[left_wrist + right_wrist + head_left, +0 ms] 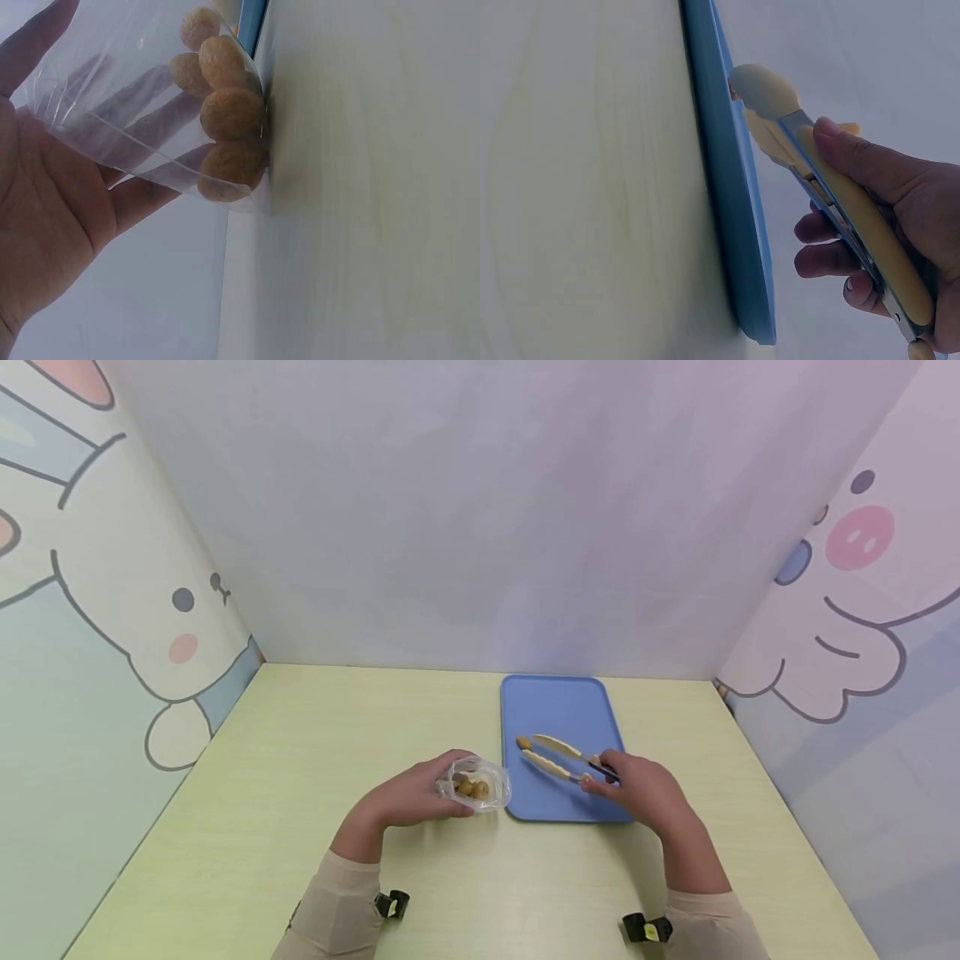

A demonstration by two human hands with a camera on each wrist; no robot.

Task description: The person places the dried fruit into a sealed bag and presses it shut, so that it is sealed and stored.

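My left hand (422, 792) holds a clear plastic bag (497, 785) by its side, thumb and fingers around it, with the opening facing up. Several round brown balls (232, 114), like small potatoes, lie at the bottom of the bag, close over the table. My right hand (647, 787) grips a pair of tongs (866, 232) with cream-coloured tips and grips and metal arms. The tongs point left over the blue tray (558, 697), their two tips spread apart. One brown ball (523, 742) is on the tray right at the tips, near its left edge.
The pale yellow table (360, 710) reaches back to a plain light wall (465, 527). Side panels with cartoon animals stand left and right. Black wrist mounts (647, 928) sit at both sleeves. The bag is just left of the tray's rim.
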